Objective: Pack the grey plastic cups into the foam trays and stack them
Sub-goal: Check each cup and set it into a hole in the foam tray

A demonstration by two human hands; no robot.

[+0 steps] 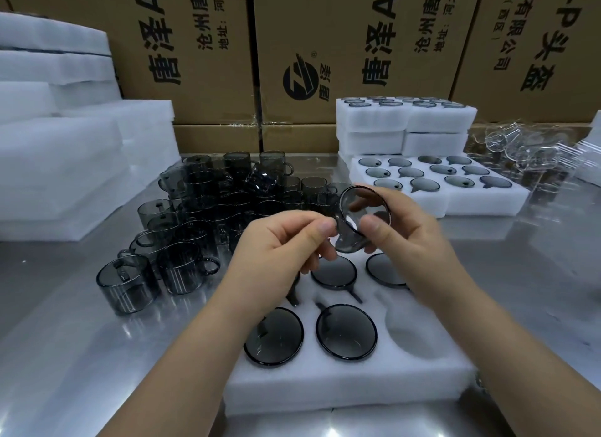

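Observation:
A grey see-through cup (361, 215) is held tilted above the near foam tray (357, 381). My right hand (403, 235) grips its body from the right. My left hand (286, 244) pinches it at the lower left with thumb and fingers. In the tray, several pockets hold cups, such as one (346, 332) at the front middle; the front right pocket (419, 332) is bare. A heap of loose grey cups (208, 215) stands on the table to the left.
A filled foam tray (435, 205) lies at the right, with a stack of filled trays (406, 124) behind it. Blank foam blocks (65, 163) pile up at the left. Clear plastic cups (527, 150) sit far right. Cardboard boxes (325, 46) wall the back of the steel table (65, 339).

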